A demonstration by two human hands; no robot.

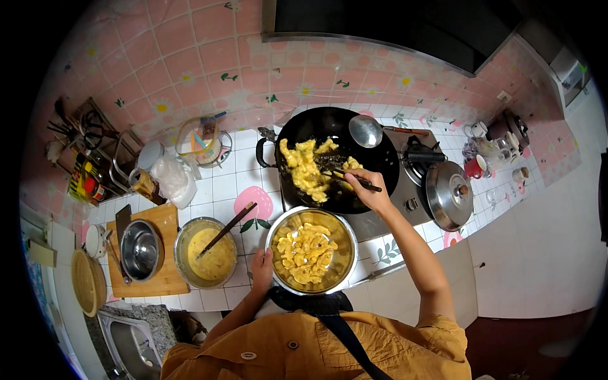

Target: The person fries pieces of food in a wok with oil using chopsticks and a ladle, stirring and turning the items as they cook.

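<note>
My right hand point(366, 187) grips a pair of dark chopsticks point(349, 176), their tips down in a black wok point(380, 161) on the stove. Yellow battered pieces point(304, 166) are frying in the wok, most at its left side, with a smaller clump point(352, 163) near the chopsticks. My left hand point(262, 270) holds the left rim of a stainless steel bowl point(349, 259) at the counter's front edge, close below the wok. Golden fried pieces point(306, 251) lie in that bowl. Left of my left hand, a metal bowl of yellow batter point(209, 266) has chopsticks point(228, 229) leaning in it.
A metal ladle point(366, 132) rests over the wok's right rim. The wok's handle point(422, 156) points right, near a steel lid point(449, 199). On the left, a wooden cutting board point(164, 280) carries a cleaver point(123, 219) and an empty steel bowl point(141, 251). A range hood point(380, 28) overhangs the stove.
</note>
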